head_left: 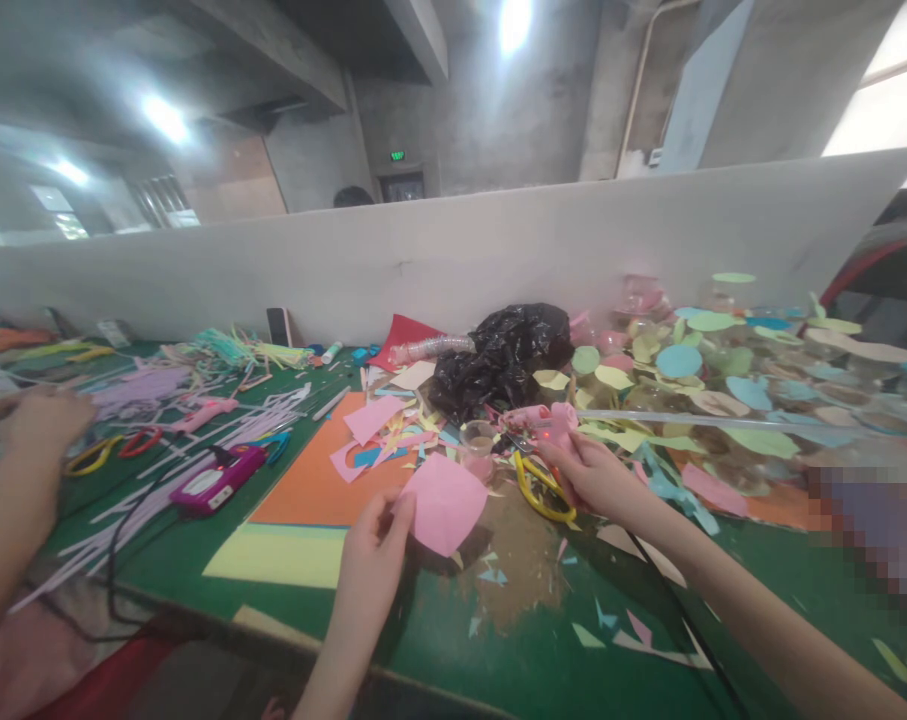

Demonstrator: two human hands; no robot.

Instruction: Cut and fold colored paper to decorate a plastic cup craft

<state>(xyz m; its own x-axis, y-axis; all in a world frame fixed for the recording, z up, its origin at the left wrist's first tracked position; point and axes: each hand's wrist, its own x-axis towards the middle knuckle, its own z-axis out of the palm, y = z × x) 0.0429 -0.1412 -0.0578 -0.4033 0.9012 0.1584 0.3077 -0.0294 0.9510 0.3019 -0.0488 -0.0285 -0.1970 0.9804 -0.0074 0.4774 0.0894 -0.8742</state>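
Note:
Between the thumb and fingers of my left hand is a piece of pink paper with clipped corners, held above the table. My right hand is closed around a pink hot glue gun with a small red light. A long clear glue stick sticks out of its back to the right. The gun's nozzle points left, near a clear plastic cup. Just below the gun lie yellow-handled scissors, partly hidden by my right hand.
Orange paper sheets and paper scraps cover the green table. A black plastic bag sits before the white partition. Cups with paper discs crowd the right. A co-worker's hand is left, near a purple device.

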